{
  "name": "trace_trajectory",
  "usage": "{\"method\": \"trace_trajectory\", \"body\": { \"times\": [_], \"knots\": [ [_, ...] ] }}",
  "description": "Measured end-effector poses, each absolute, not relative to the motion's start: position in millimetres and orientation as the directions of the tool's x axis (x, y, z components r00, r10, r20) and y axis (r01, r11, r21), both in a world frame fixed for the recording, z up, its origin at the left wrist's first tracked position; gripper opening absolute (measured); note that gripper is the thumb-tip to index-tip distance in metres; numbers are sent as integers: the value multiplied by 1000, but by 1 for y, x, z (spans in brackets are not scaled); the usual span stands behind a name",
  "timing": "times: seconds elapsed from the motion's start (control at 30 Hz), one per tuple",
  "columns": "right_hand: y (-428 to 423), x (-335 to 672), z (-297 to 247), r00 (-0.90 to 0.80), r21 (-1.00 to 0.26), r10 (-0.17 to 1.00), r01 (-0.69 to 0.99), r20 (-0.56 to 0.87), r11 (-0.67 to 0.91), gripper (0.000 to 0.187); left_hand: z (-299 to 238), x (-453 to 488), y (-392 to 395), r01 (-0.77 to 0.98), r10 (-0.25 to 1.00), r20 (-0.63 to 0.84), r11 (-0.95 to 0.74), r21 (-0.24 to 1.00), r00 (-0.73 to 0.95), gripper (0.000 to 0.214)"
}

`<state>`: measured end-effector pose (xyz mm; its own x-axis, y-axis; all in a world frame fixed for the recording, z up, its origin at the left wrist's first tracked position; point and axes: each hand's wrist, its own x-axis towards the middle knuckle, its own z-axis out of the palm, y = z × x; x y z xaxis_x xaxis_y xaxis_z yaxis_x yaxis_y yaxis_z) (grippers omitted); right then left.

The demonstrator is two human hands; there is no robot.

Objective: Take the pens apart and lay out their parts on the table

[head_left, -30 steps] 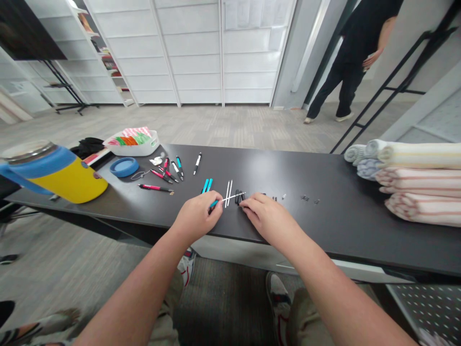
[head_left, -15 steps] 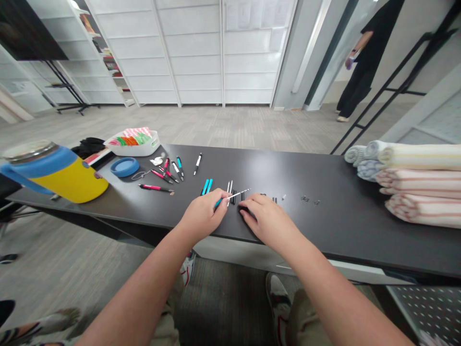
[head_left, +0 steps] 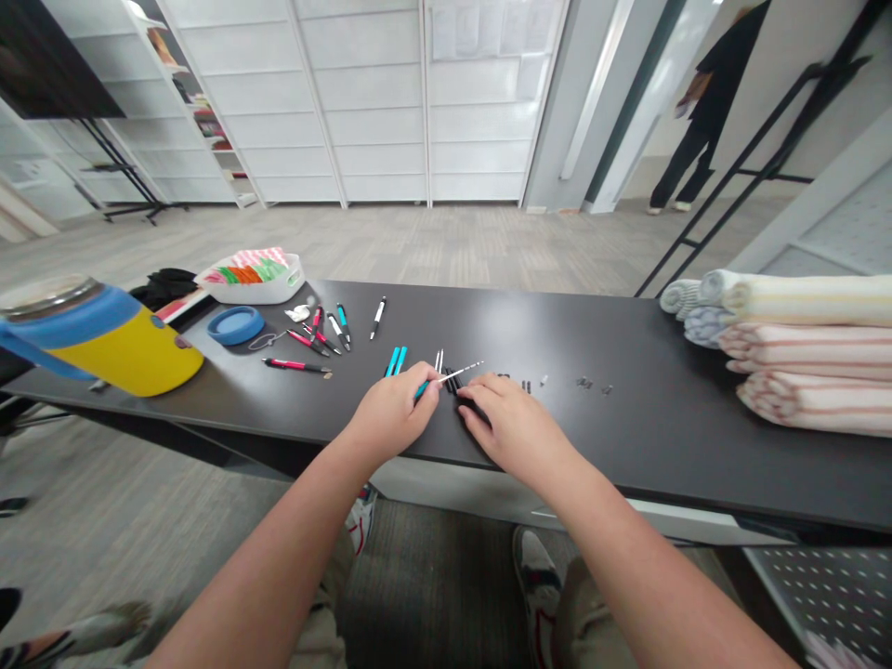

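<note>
My left hand [head_left: 392, 418] is closed on a teal pen barrel with a thin white refill [head_left: 456, 373] sticking out of it to the right. My right hand [head_left: 507, 420] lies curled on the black table [head_left: 627, 437], its fingertips on small black pen parts [head_left: 465, 407]. Just beyond the hands lie two teal barrels [head_left: 395, 361] and two white refills [head_left: 439, 360]. More small black parts [head_left: 594, 385] are spread out to the right.
Several assembled pens [head_left: 324, 330] lie at the left, near a blue ring [head_left: 236, 325], a white tray of coloured items [head_left: 255, 276] and a yellow and blue jug [head_left: 98, 337]. Folded towels [head_left: 794, 348] are stacked at the right. A person in black [head_left: 703, 102] stands far off.
The refill in my left hand has tilted up off the table. My right hand has drawn closer over the black parts. The person in black has walked farther away.
</note>
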<state>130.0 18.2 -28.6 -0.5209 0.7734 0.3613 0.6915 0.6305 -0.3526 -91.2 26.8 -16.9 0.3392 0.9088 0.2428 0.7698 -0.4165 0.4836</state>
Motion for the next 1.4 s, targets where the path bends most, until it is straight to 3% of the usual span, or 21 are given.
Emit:
{"method": "trace_trajectory", "body": {
  "times": [0.67, 0.83, 0.93, 1.03, 1.17, 1.23, 1.33, 1.4],
  "knots": [
    [16, 133, -31, -504, -348, 775, 698, 381, 626, 21, -16, -81, 32, 760, 904, 221, -428, 488, 367, 23],
    [13, 141, -26, -334, -450, 844, 732, 419, 513, 11, -14, -85, 27, 743, 895, 233, -446, 499, 380, 22],
    [10, 152, -21, -166, -605, 917, 707, 362, 366, 15, -14, -89, 20, 751, 868, 234, -497, 435, 438, 21],
    [8, 161, -20, -215, -740, 935, 571, 282, 355, 32, -18, -91, 12, 749, 821, 235, -571, 336, 521, 19],
    [5, 163, -19, -344, -716, 890, 536, 298, 447, 14, -20, -90, 7, 710, 770, 232, -637, 298, 594, 19],
    [4, 163, -17, -354, -700, 878, 536, 321, 472, 16, -20, -90, 8, 702, 770, 229, -637, 318, 595, 18],
    [7, 172, -14, -312, -697, 891, 556, 330, 453, 16, -18, -92, 10, 695, 791, 232, -609, 382, 566, 17],
    [12, 186, -13, -198, -702, 926, 606, 322, 374, 16, -16, -94, 11, 684, 804, 246, -591, 428, 541, 17]
  ]
}}
